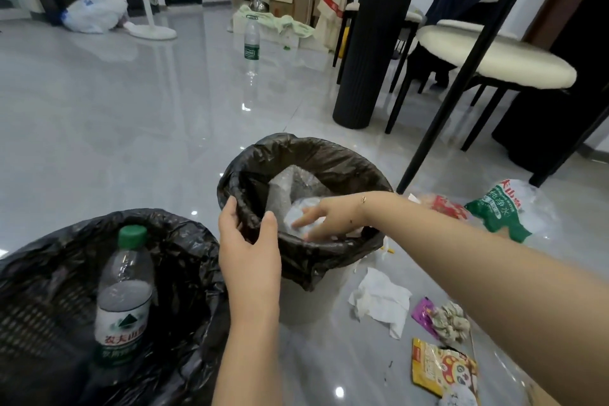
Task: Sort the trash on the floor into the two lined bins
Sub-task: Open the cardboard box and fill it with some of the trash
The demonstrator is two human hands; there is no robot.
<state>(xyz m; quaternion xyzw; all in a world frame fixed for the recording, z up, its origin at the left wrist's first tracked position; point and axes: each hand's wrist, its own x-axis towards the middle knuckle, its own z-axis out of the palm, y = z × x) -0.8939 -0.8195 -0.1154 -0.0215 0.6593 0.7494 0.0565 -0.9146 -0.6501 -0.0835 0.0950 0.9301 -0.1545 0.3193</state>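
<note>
Nearby, binned bottle (123, 303) labelled 农夫山泉, green wrapper (499, 211) reading 纯净水

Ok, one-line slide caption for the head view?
Left hand grips bin rim; right hand drops plastic inside.

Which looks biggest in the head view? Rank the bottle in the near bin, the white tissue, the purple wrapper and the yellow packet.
1. Bottle, though nearness to the camera inflates it.
2. Tissue and yellow packet look alike; not ranked.
3. Purple wrapper, smallest, partly hidden.
</note>
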